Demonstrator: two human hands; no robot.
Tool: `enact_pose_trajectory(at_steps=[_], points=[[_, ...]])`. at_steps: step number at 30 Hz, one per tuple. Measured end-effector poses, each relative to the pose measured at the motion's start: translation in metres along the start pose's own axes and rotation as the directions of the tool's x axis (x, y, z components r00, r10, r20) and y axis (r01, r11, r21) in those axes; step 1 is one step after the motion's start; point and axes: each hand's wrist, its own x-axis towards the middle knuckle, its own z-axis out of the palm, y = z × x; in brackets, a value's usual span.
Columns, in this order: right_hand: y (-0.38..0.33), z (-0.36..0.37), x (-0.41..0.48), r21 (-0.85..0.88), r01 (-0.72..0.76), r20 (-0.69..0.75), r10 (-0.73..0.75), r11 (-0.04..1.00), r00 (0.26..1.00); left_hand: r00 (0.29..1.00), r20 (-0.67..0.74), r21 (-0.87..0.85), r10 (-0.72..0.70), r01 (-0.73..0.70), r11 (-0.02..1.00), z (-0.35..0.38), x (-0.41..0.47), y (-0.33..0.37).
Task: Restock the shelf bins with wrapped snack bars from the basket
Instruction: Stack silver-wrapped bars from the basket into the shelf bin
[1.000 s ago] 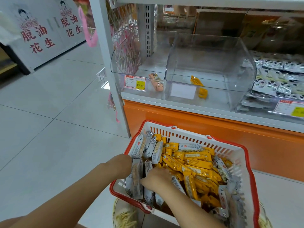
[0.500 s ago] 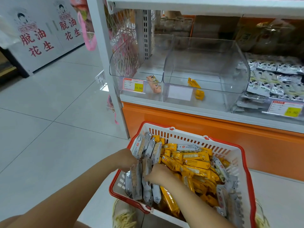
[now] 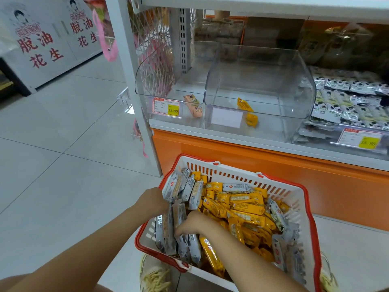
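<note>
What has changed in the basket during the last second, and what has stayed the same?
The right hand drew silver-wrapped bars leftward against the left hand, bunching them on edge and uncovering a yellow bar by the near wall. The basket, the shelf bins and their few leftover bars stayed put.

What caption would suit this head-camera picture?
Left hand and right hand grip silver snack bars in the basket beneath nearly empty shelf bins.
</note>
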Motion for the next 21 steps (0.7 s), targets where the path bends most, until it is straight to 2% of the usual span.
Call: enact_pose_trajectory(at_steps=[2,4,6,9,13,16,19,21], points=[[0.005,0.003,0.0,0.044,0.028,-0.054,-0.026,0.999,0.998,0.999,0.016,-0.005,0.042,-0.042,0.999,0.0,-0.004,0.004],[0.004,0.002,-0.004,0.164,0.05,-0.133,-0.028,0.985,0.991,0.993,0.076,-0.027,0.089,-0.087,0.996,0.005,-0.004,0.007],[0.001,-0.007,-0.014,0.295,0.076,-0.204,-0.015,0.953,0.979,0.996,0.062,-0.189,0.065,-0.052,0.981,0.005,-0.007,0.013],[-0.001,-0.025,-0.029,0.299,0.15,-0.319,-0.049,0.942,0.946,1.0,0.016,-0.409,0.018,-0.01,0.913,-0.003,-0.005,0.02],[-0.001,-0.034,-0.043,0.211,0.223,-0.472,-0.101,0.952,0.876,0.99,0.138,-0.679,0.01,0.087,0.729,-0.019,-0.011,0.028],[-0.002,-0.038,-0.054,0.213,0.322,-0.561,-0.154,0.922,0.813,0.991,0.125,-0.817,0.045,0.077,0.571,-0.024,-0.021,0.037],[-0.001,-0.046,-0.066,0.275,0.432,-0.633,-0.176,0.859,0.754,0.99,0.058,-0.852,0.129,-0.018,0.523,-0.032,-0.025,0.048],[0.001,-0.054,-0.074,0.307,0.49,-0.649,-0.197,0.816,0.735,0.976,0.081,-0.872,0.2,-0.028,0.488,-0.04,-0.025,0.055]])
